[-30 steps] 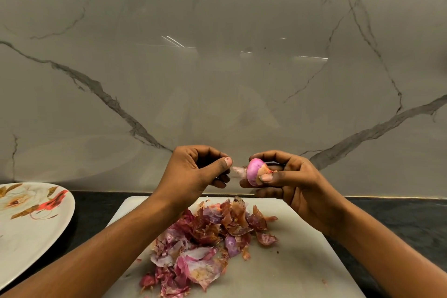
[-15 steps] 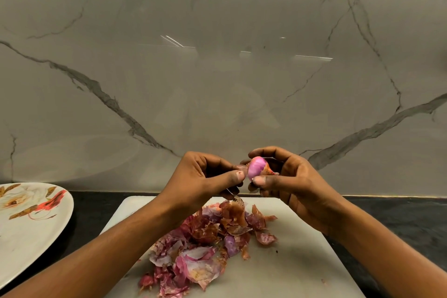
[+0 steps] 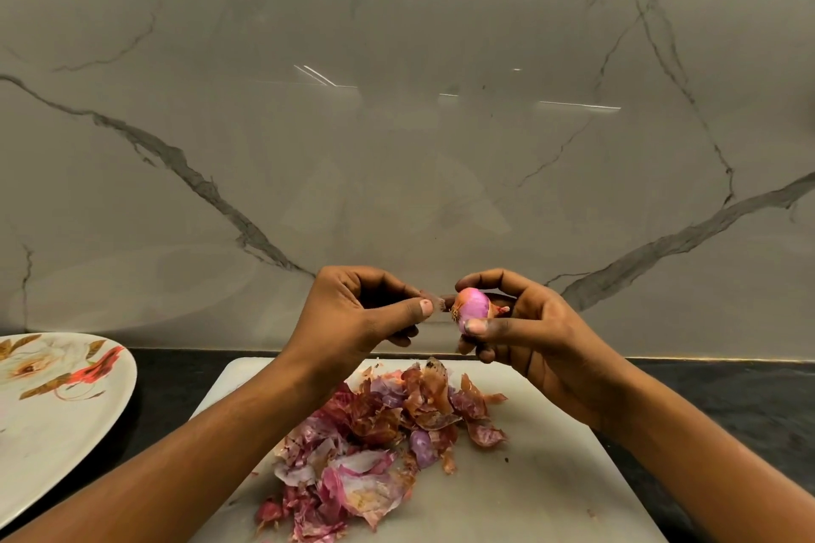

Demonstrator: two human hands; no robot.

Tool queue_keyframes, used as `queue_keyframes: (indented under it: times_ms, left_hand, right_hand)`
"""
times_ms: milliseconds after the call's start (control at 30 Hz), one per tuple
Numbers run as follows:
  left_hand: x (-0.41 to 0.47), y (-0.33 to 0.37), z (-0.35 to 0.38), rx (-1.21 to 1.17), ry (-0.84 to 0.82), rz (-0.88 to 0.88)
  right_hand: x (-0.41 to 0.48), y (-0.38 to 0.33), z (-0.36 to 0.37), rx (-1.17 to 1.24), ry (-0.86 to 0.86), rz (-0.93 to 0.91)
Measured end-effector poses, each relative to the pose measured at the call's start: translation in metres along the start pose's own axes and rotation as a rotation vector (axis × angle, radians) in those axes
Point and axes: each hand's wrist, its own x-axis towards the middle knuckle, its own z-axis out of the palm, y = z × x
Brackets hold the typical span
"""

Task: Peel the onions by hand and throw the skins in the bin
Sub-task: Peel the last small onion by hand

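One onion (image 3: 474, 306), between right fingers (image 3: 478, 325); left fingers (image 3: 419, 308) — pinching skin (image 3: 437, 303)

You have a single view, a wide-angle camera on your head, facing forward and a little down over the white board (image 3: 551, 481) at 6 o'clock toward the marble wall (image 3: 397, 123) that fills the frame at 12 o'clock. It sits close: your left hand (image 3: 353, 322) and right hand (image 3: 542, 339) meet just below centre, your forearms enter from 7 and 5 o'clock, and the frame edge cuts a floral plate (image 3: 53, 432) at 8 o'clock.
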Motion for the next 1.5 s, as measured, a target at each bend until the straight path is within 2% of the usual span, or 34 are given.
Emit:
queue_keyframes:
  times_ms: [200, 533, 867, 1300, 1500]
  left_hand:
    - [-0.001, -0.001, -0.002, 0.017, -0.062, 0.037]
    - [-0.001, 0.0, 0.001, 0.052, -0.128, -0.017]
    - [-0.002, 0.002, 0.002, 0.068, -0.128, -0.049]
    - [-0.003, 0.003, 0.004, 0.049, -0.119, -0.057]
    - [-0.002, 0.003, 0.002, 0.096, -0.132, -0.057]
  right_hand:
    - [0.0, 0.002, -0.002, -0.149, 0.006, -0.033]
    - [0.002, 0.007, -0.004, -0.246, 0.028, -0.134]
    - [0.001, 0.015, -0.004, -0.612, 0.015, -0.298]
    - [0.003, 0.018, -0.006, -0.597, 0.034, -0.318]
    - [0.002, 0.019, -0.006, -0.665, 0.035, -0.345]
